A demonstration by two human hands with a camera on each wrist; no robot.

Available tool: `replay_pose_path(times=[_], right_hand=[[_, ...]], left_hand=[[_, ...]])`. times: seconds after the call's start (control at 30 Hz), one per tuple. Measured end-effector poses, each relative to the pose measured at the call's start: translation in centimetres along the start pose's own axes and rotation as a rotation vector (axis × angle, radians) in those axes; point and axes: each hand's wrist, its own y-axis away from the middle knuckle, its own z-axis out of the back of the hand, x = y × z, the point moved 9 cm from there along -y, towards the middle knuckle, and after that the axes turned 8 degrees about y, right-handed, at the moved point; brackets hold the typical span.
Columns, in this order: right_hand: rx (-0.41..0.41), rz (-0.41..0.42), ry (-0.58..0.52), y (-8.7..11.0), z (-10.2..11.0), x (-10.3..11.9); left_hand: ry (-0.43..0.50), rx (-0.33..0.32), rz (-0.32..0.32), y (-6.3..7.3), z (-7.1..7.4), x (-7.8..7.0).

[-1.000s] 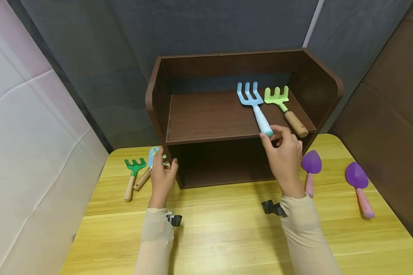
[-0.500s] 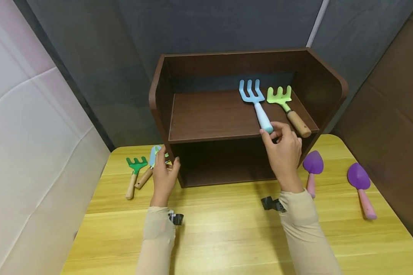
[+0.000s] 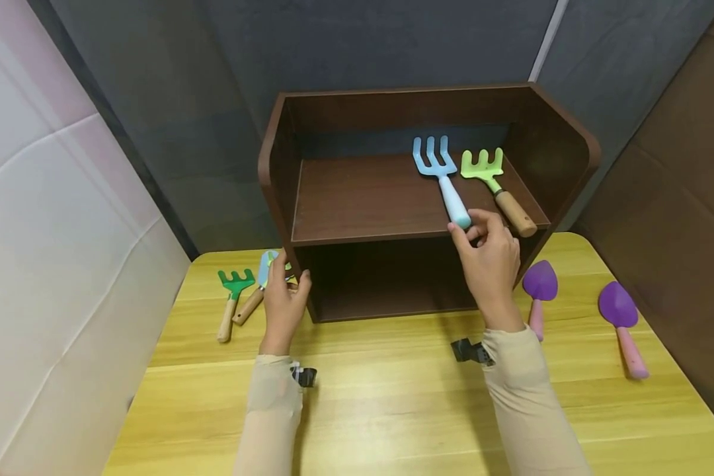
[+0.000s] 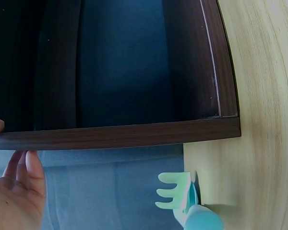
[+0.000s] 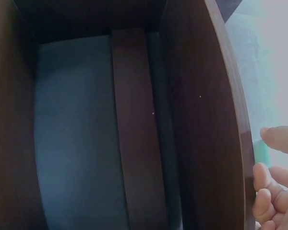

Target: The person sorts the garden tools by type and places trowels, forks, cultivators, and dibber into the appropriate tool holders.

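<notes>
A dark brown two-tier shelf [image 3: 363, 198] stands on the table, its lower tier in shadow. My left hand [image 3: 282, 307] holds the front edge of its left side panel, thumb on the inner face and fingers outside. On the upper tier lie a light blue hand fork [image 3: 452, 198] and, to its right, a lime green hand rake [image 3: 483, 168] with a wooden handle. The tip of the blue fork's handle is pinched between thumb and fingers of my right hand [image 3: 492, 264]. In the right wrist view only a bit of that handle [image 5: 261, 153] shows.
Left of the shelf lie a green hand rake [image 3: 235, 284] and a wooden-handled tool [image 3: 250, 307] with a blue head, partly hidden by my left hand. Two purple trowels [image 3: 541, 281] with pink handles lie to the right. A grey curtain [image 3: 393, 39] hangs behind.
The view shifts slightly. Both hands keep their places on the shelf panel and the blue fork's handle; nothing else has visibly moved.
</notes>
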Motion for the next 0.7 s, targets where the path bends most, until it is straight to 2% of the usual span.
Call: replay_pose_path(times=[0.3, 0.5, 0.7], right_hand=[[-0.041, 0.008, -0.065, 0.5, 1.9, -0.1], [-0.072, 0.041, -0.141, 0.5, 4.1, 0.3], [-0.132, 0.041, -0.162, 0.3, 6.5, -0.3]], left_hand=[[0.000, -0.002, 0.004, 0.2, 0.1, -0.1], [-0.007, -0.004, -0.005, 0.1, 0.1, -0.1], [-0.009, -0.008, -0.024, 0.1, 0.1, -0.3]])
